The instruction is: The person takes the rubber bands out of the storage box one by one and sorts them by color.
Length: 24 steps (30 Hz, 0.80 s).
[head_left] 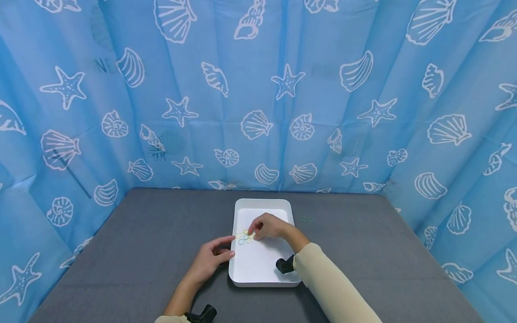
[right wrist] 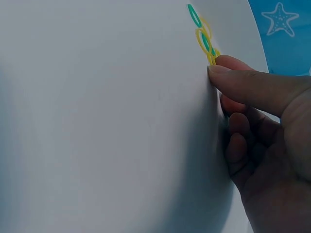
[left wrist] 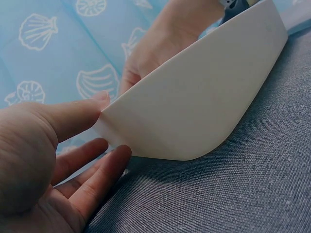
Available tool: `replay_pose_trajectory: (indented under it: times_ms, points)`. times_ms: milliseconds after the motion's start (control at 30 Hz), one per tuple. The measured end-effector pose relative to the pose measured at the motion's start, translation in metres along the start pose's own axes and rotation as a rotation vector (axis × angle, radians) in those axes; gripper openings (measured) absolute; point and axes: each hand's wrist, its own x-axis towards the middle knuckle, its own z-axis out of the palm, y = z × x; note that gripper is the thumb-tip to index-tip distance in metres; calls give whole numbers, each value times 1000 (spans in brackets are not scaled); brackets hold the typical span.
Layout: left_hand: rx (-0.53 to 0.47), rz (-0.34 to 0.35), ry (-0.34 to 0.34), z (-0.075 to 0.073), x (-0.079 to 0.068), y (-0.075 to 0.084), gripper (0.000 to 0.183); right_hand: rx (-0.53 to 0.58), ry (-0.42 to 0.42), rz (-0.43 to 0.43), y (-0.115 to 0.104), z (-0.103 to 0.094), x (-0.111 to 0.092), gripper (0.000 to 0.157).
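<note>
A white rectangular tray (head_left: 264, 271) sits on the grey cloth. Small loops that look like rubber bands (head_left: 241, 243), yellow and green-blue, lie grouped toward its left side. My right hand (head_left: 269, 225) reaches in over the tray, and its thumb and index fingertips pinch a yellow rubber band (right wrist: 211, 59) at the edge of the group. The other right fingers curl in below. At the tray's left wall is my left hand (head_left: 208, 259); in the left wrist view its index fingertip (left wrist: 101, 99) touches the rim while other fingertips are close against the outer side.
Two green loops (head_left: 310, 219) lie on the grey tabletop (head_left: 355, 251) to the right of the tray. A blue curtain (head_left: 226, 89) with white shells and starfish surrounds the table's back and sides. Each wrist carries a black camera mount (head_left: 285, 264).
</note>
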Motion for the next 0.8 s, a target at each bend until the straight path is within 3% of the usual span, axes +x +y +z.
replay_pose_trajectory:
  times_ms: [567,800]
  points:
    - [-1,17,-10,-1,1,-2,45,-99,38,28,1,2,-2,6]
    - [8,-9,3,-1,2,-3,44,-90,47,17,-1,-1,-2,6]
